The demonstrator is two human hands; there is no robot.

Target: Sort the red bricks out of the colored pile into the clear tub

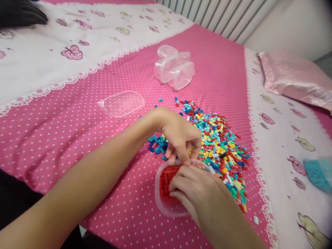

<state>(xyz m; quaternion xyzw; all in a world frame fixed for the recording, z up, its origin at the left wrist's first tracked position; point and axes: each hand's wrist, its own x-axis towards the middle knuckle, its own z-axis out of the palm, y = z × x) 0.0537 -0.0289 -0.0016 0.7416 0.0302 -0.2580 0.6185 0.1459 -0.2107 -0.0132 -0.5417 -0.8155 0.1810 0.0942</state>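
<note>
A clear plastic container [157, 193] stands on the bed before me, with rows of small red toy bricks [166, 181] inside. My left hand [180, 136] reaches across its far side, fingers curled and closed at the rim. Inside the container, my right hand [193, 186] is closed with bent fingers pressed against the red bricks; whatever lies between its fingertips is hidden. Just beyond the two hands spreads a big pile of loose toy bricks [218, 141] in many colours. Some blue bricks [157, 144] lie to the left of that pile, partly behind my left hand.
An oval clear lid [123, 104] lies flat at the left. Several clear containers [173, 67] are bunched farther back. A teal bag-like thing [317, 174] rests at the right edge, below a pink pillow [295, 77]. A black glove-like shape [22, 15] appears at the top left.
</note>
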